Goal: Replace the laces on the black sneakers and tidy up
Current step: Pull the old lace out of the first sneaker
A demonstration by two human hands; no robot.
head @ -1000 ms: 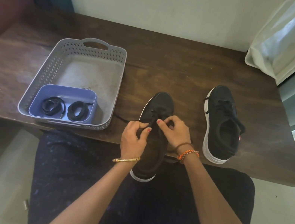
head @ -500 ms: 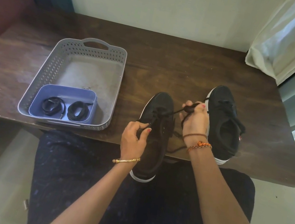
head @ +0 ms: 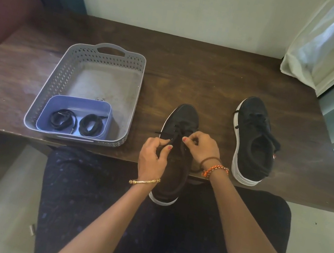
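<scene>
While a grey basket (head: pixel 98 54) sits at the worktop's (head: pixel 205 66) left, a blue tub (head: pixel 76 101) inside its near end holds two coiled black laces (head: pixel 77 125). Beside it, the near sneaker (head: pixel 182 118) overhangs the front edge; the left hand (head: pixel 152 157) and right hand (head: pixel 202 147) each pinch its lace (head: pixel 179 133) with curled fingers. A second laced sneaker (head: pixel 252 141) lies to the right, near a curtain (head: pixel 332 44).

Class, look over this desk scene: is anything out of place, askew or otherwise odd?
One thing: the near sneaker overhangs the table edge, heel toward the lap, while both hands pinch its lace. The far sneaker lies fully on the table.
</scene>
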